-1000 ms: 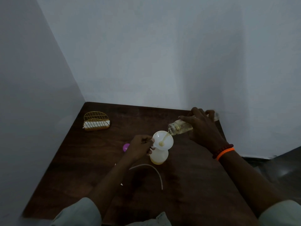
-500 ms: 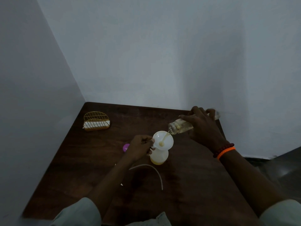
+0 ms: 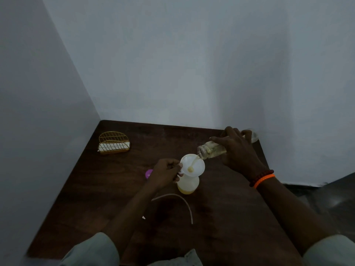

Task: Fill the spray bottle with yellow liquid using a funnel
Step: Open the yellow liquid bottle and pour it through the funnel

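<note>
A white funnel (image 3: 192, 165) is seated in the neck of a translucent spray bottle (image 3: 187, 184), which stands upright near the middle of the dark wooden counter (image 3: 107, 198). A shallow layer of yellow liquid (image 3: 186, 191) is seen at the bottom of the bottle. The funnel's left rim is pinched by the left hand (image 3: 166, 173), its grip closed on that rim with the fingers curled.

A clear glass bottle (image 3: 211, 150) is held by the right hand (image 3: 238, 150), the grip wrapped around its body. The glass bottle is tipped nearly level, mouth pointing left over the funnel's right rim, and a thin pale-yellow stream is seen running from the mouth into the funnel bowl. An orange band and a dark beaded band (image 3: 262, 179) are worn on the right wrist.

A curved white dip tube (image 3: 182, 200) lies flat on the counter just near of the spray bottle. A small purple object (image 3: 148, 173) is partly hidden behind the left hand; what it is cannot be told. At the far left of the counter a gold wire holder (image 3: 113, 143) with a white item inside is set well apart from the bottle. Pale sleeves (image 3: 92, 250) are seen at the near edge.
</note>
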`<state>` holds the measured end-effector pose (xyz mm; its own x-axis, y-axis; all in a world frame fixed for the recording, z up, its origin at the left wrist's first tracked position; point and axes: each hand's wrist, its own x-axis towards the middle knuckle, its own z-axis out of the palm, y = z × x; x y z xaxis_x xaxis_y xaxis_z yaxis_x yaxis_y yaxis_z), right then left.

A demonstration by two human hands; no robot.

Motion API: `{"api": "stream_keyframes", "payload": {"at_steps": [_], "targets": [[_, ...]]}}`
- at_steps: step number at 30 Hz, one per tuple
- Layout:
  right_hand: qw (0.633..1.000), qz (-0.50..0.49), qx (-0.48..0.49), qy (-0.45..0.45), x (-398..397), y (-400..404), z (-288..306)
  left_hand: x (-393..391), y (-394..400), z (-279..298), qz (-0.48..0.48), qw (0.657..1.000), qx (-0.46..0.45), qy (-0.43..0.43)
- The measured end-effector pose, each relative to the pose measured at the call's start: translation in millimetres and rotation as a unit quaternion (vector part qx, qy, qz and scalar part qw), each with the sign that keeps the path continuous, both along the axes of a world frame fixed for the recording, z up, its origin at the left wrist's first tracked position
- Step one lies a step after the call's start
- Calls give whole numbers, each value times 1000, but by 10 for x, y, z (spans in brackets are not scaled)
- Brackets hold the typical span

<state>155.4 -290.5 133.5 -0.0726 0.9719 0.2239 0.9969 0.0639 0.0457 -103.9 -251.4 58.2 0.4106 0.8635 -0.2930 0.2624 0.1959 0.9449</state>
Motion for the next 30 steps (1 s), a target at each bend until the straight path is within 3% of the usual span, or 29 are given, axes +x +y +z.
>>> {"api": "stream_keyframes", "payload": {"at_steps": [7,13,25,30], "targets": [[997,-15,-23,68,-113,16,-199,8,18,27,-5,1000,2,6],[982,-37,-56,177,-194,-9,-367,-1,43,21,-9,1000,3,10],[908,-90,-10,409,-128,-163,-541,-38,46,17,-12,1000,12,21],[867,-128,-10,482,-173,-275,-641,-263,24,-129,14,996,26,84]]}}
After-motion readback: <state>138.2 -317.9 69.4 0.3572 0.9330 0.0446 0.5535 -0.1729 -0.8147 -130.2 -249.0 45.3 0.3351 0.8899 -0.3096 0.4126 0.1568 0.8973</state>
